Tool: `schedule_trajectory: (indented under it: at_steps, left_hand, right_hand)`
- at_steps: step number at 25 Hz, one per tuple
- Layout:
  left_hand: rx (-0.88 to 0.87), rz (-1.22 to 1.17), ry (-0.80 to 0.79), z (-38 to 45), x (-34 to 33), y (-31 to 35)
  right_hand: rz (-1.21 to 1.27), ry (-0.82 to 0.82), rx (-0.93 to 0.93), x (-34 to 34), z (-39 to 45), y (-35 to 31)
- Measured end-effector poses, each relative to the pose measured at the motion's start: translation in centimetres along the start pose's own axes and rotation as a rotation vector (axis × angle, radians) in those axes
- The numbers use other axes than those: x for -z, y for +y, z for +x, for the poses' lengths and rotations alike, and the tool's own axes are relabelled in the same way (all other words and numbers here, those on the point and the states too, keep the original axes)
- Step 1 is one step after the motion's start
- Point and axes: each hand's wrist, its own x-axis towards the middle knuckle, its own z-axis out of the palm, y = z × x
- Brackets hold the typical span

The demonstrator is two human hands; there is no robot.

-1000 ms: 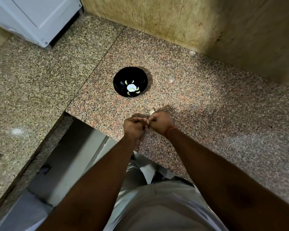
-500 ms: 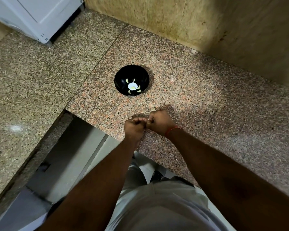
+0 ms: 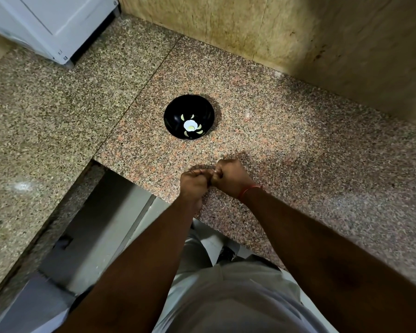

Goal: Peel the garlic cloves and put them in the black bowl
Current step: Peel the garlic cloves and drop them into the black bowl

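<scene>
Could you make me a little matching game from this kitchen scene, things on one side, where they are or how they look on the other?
Things:
1. black bowl
2. right hand
3. white appliance
4. peeled cloves

Descriptions:
A. stands at the far left corner
B. lie inside the bowl
C. has a red thread at the wrist
D. sits on the granite counter, beyond the hands

Pairs: 1-D, 2-C, 3-A, 4-B

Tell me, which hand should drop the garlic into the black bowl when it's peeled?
Probably the left hand. The black bowl sits ahead and slightly to its side, so its path looks a bit shorter. The right hand is close too. Both pinch the small garlic clove between them, so either could.
</scene>
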Motion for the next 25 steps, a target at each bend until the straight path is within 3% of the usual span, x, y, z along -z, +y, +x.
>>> schedule_trajectory:
  at_steps: [6, 15, 18, 25]
  left_hand:
    - [-0.030, -0.013, -0.038, 0.3, 1.1, -0.9]
    - [-0.037, -0.040, 0.029, -0.3, -0.8, -1.2]
    - [-0.020, -0.034, 0.027, -0.2, -0.9, -1.1]
    - [-0.052, 0.130, -0.012, 0.6, -0.9, -0.4]
  right_hand:
    - [-0.094, -0.055, 0.061, 0.9, 1.3, 0.7]
    - [-0.079, 0.049, 0.020, -0.1, 0.8, 1.0]
    - [0.019, 0.092, -0.051, -0.3, 1.0, 1.4]
    - [0.548, 0.128, -0.313, -0.4, 0.2, 2.1]
